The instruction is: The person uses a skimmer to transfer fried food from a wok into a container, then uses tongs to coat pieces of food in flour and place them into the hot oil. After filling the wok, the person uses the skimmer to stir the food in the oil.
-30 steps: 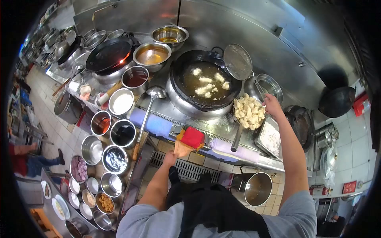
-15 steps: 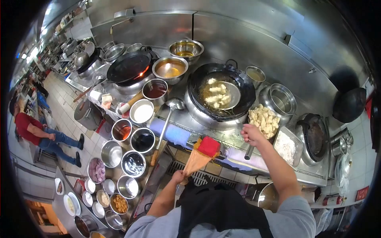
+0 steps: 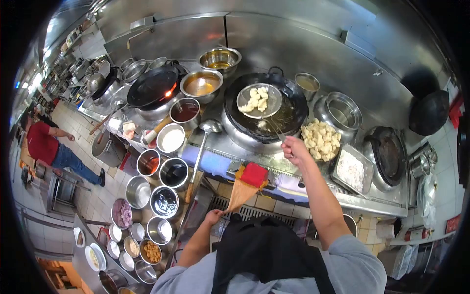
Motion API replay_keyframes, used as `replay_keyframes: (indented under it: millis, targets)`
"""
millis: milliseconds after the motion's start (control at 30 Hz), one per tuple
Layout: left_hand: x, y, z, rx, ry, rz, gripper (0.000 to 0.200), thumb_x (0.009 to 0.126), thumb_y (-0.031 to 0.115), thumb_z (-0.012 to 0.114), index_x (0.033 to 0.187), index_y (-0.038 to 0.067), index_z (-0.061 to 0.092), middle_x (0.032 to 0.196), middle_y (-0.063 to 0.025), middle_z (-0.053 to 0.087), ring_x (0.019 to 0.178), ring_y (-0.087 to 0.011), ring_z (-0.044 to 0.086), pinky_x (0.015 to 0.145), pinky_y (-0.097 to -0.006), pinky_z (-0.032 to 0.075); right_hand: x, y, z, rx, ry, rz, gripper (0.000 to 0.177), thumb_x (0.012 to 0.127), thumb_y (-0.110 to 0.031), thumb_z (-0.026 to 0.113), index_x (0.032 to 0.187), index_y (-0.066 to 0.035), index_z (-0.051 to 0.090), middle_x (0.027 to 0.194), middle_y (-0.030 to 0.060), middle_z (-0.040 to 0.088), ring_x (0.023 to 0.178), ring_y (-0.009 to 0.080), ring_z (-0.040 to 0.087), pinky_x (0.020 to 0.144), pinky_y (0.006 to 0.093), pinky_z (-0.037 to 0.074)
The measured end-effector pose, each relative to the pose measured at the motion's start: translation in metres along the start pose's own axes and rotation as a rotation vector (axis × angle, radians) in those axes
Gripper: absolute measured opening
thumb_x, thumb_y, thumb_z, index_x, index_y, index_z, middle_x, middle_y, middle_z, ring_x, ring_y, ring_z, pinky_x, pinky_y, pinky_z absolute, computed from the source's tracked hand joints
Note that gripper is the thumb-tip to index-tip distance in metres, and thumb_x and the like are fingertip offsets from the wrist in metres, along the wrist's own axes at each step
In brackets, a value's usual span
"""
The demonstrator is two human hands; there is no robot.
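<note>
Head view: a person at a long steel bench, a skimmer held over the wok

The right hand has its fingers closed on the thin handle of a round wire skimmer, which carries pale battered pieces and hangs above the oil in the large black wok. The left hand, low near the dark apron, has its fingers pinched together on the lower end of an orange cloth, and the upper end meets a red cloth at the bench edge. Just right of the wok lies a heap of pale battered pieces, beside it a steel tray with white flour
</note>
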State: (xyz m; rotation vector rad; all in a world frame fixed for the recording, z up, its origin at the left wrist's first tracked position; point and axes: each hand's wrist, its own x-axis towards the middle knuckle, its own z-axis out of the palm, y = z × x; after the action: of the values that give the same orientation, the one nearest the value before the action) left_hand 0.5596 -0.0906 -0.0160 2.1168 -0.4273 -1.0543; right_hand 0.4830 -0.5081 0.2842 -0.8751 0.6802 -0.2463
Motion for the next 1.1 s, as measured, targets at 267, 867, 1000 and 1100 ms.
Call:
replay_keyframes:
  millis: [267,867,1000,1100]
  targets:
    - [-0.032,-0.039,-0.002,0.367,-0.048,-0.081,0.038,0.084,0.042,0.051,0.102,0.011,0.064,0.098,-0.0117,0.064,0.095,-0.0261,0.06,0.083,-0.0355,0.045,-0.031,-0.052,-0.058,-0.207,0.06,-0.066,0.014,0.088,-0.01,0.045,0.102,-0.009,0.046,0.064,0.0013,0.048,0.04,0.0046,0.034,0.032,0.0188,0.024]
    - [-0.041,-0.032,0.005,-0.021,0.027,-0.053,0.023,0.087,0.029,0.055,0.091,0.008,0.065,0.072,-0.0013,0.062,0.063,-0.0121,0.054,0.058,-0.0281,0.044,-0.026,-0.087,-0.105,-0.468,-0.165,0.248,0.011,0.089,-0.008,0.044,0.097,-0.01,0.05,0.065,-0.0012,0.048,0.039,0.0013,0.033,0.033,0.015,0.023]
    - [-0.054,-0.038,0.006,0.036,-0.009,-0.137,0.024,0.087,0.029,0.055,0.092,0.009,0.065,0.073,-0.0021,0.062,0.064,-0.0134,0.055,0.058,-0.0284,0.044,-0.024,-0.054,-0.088,-0.28,-0.229,0.251,0.007,0.089,-0.011,0.046,0.095,-0.012,0.047,0.065,-0.0003,0.048,0.038,0.0015,0.032,0.032,0.0148,0.022]
    - [-0.059,-0.04,0.007,0.069,-0.017,-0.135,0.024,0.086,0.03,0.055,0.092,0.009,0.066,0.077,-0.0022,0.063,0.064,-0.0134,0.056,0.059,-0.0287,0.045,-0.015,-0.02,-0.084,-0.164,-0.206,0.217,0.016,0.089,-0.012,0.047,0.105,-0.011,0.045,0.065,0.0004,0.047,0.038,0.0027,0.032,0.033,0.0161,0.022]
